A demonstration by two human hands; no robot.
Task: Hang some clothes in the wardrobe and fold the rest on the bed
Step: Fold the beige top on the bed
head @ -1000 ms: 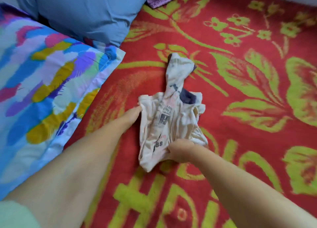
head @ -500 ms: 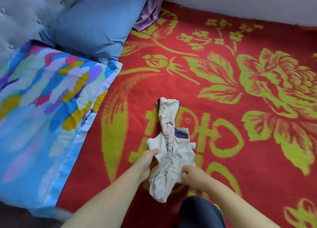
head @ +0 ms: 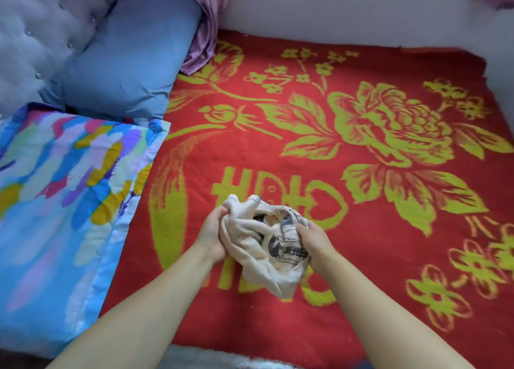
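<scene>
At your six o'clock lies a crumpled matt cream cotton garment (head: 261, 243); under it a coarse woven red blanket (head: 361, 271); at nine, a smooth printed quilt (head: 64, 202).

Red blanket (head: 361, 229) lies bare rightward; patterned quilt (head: 55, 202) blocks left

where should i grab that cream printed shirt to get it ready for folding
The cream shirt is bunched in a wad between the left hand and right hand, so no collar or shoulder seam shows clearly. Probably best to pinch the loose edge hanging at the wad's lower end, coming from below on the near side, then shake it open over the red blanket.
</scene>
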